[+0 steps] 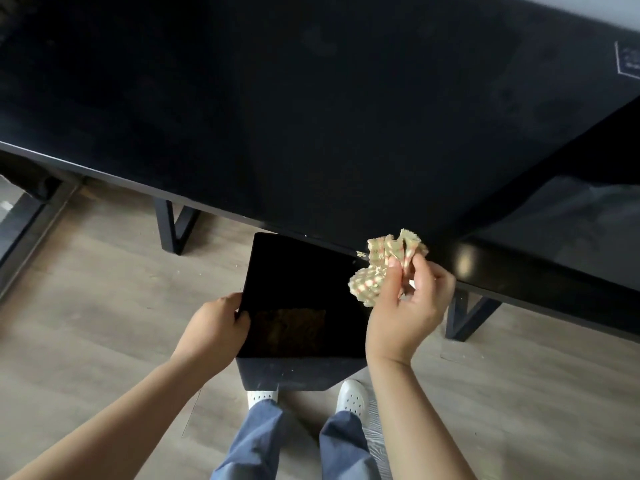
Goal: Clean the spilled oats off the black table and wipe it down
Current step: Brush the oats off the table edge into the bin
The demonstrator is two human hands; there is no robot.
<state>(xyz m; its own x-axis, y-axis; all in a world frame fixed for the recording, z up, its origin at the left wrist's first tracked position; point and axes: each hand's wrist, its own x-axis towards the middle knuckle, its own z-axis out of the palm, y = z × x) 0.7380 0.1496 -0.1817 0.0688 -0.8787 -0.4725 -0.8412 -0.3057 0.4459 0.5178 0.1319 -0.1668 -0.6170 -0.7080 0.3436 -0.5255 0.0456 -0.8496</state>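
Note:
The black table (pixel 311 116) fills the upper part of the view, its near edge running down to the right. Just below that edge I hold a black square bin (pixel 298 271); oats (pixel 291 329) lie at its bottom. My left hand (pixel 216 327) grips the bin's left rim. My right hand (pixel 408 306) pinches a crumpled beige patterned cloth (pixel 384 261) at the table's edge, over the bin's right side. A few oat flakes (pixel 361 253) sit on the table edge beside the cloth.
Black metal table legs (pixel 175 226) stand left and right of the bin on a grey wood-look floor (pixel 104 289), where a few crumbs lie. A dark bag or bin liner (pixel 568 209) sits at the right. My feet in white shoes (pixel 351 398) are under the bin.

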